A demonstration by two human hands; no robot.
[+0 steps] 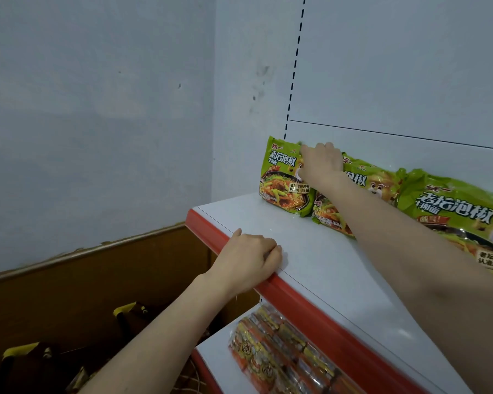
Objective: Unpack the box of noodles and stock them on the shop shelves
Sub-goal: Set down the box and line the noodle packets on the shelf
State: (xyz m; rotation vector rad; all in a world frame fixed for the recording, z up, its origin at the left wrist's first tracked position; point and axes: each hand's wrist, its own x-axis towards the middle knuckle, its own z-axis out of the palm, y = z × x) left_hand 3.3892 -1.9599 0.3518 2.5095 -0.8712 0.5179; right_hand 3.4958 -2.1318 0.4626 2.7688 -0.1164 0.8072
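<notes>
Across the top half, from 9 round to 3 o'clock: plain pale blue-grey wall (97,109) and white metal back panel (396,66) with a slotted upright. Below that, running from centre down to 5 o'clock, the white top shelf with a red front lip (339,280). Brown wooden wall panel (97,280) at 8 o'clock, with some dark stuff under it, too murky to name. At 6 o'clock, a lower white shelf (211,354) carrying orange-and-yellow noodle multipacks (282,345) lying flat.

Then the row of green plastic noodle packs (453,211) along the back of the top shelf, 1 to 3 o'clock, leaning on the back panel and overlapping a bit. Leftmost green pack (279,177) upright at the row's end, at the foot of the slotted upright.

Right hand (320,162) reaching in at 1 o'clock, fingers hooked over the top edge of that leftmost pack, holding it. Left hand (251,254) dead centre, curled into a loose fist, holding nothing, parked on the red lip.

Reads like squaring up the end pack. To do it well: grip by the top seam only, no squeezing the middle (brittle noodles, probably). Nudge the base back till flush with the neighbours, label facing forward. Let go slowly and watch for tipping.
</notes>
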